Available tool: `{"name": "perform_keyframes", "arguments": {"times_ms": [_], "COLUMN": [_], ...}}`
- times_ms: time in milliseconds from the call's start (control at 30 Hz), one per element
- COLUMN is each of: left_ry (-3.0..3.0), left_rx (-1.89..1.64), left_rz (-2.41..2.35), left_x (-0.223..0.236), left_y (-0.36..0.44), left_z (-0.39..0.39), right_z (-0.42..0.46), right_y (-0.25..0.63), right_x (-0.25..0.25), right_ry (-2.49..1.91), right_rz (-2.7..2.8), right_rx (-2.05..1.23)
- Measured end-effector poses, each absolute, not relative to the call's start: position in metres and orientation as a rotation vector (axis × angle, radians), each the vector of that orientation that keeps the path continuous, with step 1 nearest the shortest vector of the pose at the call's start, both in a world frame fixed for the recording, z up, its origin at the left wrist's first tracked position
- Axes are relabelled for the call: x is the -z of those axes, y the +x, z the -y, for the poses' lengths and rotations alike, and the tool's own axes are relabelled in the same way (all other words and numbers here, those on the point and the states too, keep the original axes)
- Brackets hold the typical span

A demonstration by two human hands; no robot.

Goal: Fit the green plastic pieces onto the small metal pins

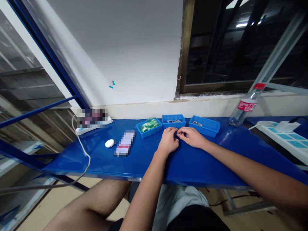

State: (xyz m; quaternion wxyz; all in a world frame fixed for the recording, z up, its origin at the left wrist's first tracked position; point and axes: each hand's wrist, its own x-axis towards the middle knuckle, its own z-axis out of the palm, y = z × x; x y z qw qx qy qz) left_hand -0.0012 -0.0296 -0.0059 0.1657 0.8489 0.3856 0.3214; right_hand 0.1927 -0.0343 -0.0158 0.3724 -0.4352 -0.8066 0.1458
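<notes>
My left hand [169,140] and my right hand [192,137] meet over the blue table [144,163], fingers bent and fingertips close together. Each hand is closed in a pinch, and whatever is between the fingers is hidden or too small to name. Just beyond them stands a middle blue bin [173,125] holding thin metal pieces [173,121]. The right blue bin [205,130] contains small metal parts [197,123]. Left of my hands, another blue bin [150,132] holds green plastic packets [149,125].
A blurred-out flat phone-like object [125,143] and a white oval case [109,143] lie at the left. A bottle with a red cap [245,106] stands at the back right. Power strips [285,138] lie at the right and back left; a cable [84,150] crosses the left edge.
</notes>
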Motion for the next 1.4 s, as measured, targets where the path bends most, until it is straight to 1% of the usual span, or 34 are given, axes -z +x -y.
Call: {"name": "perform_keyframes", "arguments": {"times_ms": [133, 733, 1067, 1400], "left_ry": [2.422, 2.306, 2.445, 2.376], "left_rx": [-0.912, -1.072, -0.876, -0.933], "left_rz": [-1.210, -1.278, -1.397, -1.387], "left_x": [0.008, -0.001, 0.005, 0.004], "left_y": [-0.005, -0.009, -0.008, -0.009], "left_z": [0.029, 0.028, 0.027, 0.027], "right_z": [0.035, 0.033, 0.032, 0.033], "right_y": [0.193, 0.194, 0.194, 0.194], "right_x": [0.015, 0.017, 0.019, 0.018], "right_ry": [-1.115, -1.130, -1.120, -1.135], "right_rz": [2.077, 2.087, 2.085, 2.096], "right_rx": [-0.363, -0.328, -0.328, -0.328]}}
